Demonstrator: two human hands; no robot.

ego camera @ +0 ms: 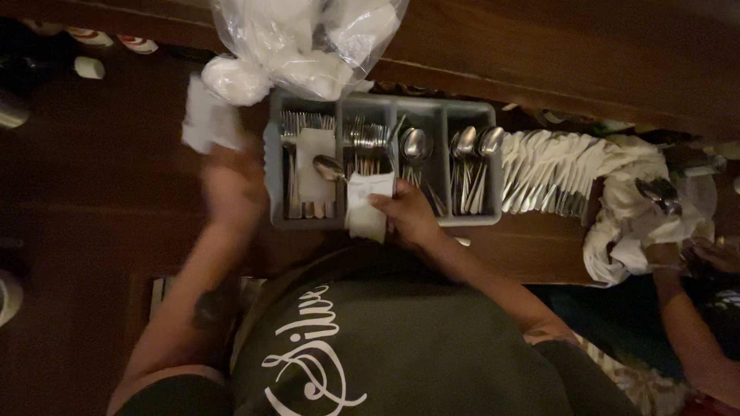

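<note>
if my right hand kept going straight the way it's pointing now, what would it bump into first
Your right hand holds a white napkin and points left across the grey cutlery tray. Going straight on, it would likely first meet the spoon beside the napkin, then the forks, though depth is hard to judge here.

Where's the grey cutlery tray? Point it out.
In the head view, the grey cutlery tray sits centre on the wooden counter, below the plastic bag, left of a row of rolled napkins.
</note>
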